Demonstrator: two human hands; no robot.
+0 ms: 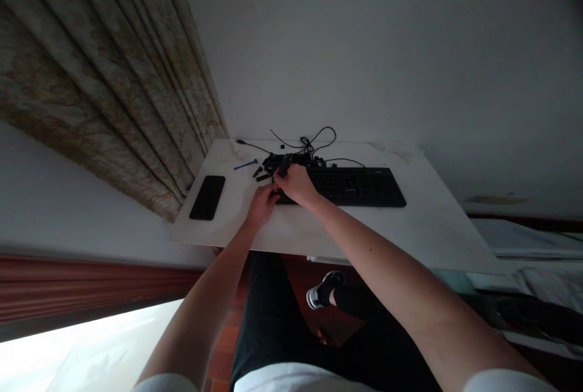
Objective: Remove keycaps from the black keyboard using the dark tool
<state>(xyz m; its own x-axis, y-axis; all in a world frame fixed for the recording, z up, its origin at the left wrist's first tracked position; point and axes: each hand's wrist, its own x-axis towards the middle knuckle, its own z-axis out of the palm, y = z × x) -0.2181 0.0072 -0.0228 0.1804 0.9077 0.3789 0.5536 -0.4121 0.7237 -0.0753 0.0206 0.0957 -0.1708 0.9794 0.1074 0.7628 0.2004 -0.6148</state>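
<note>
Our left hand (262,207) is curled at the left end of the keyboard (359,189), and we cannot tell if it holds anything. Our right hand (296,184) seems to pinch a black piece (283,167) over that end. Far left of the keyboard lies a phone (207,198), then a blue stick (246,165) and black bits (260,175). Behind it, wires (314,140) lie in a tangle.

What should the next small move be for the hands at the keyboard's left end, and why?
Probably the right hand should lift the small black piece it seems to hold away from the tangled black cables. The cables crowd the top edge of the keyboard, so the piece could snag there. The left hand is close by and could steady the cables.
</note>
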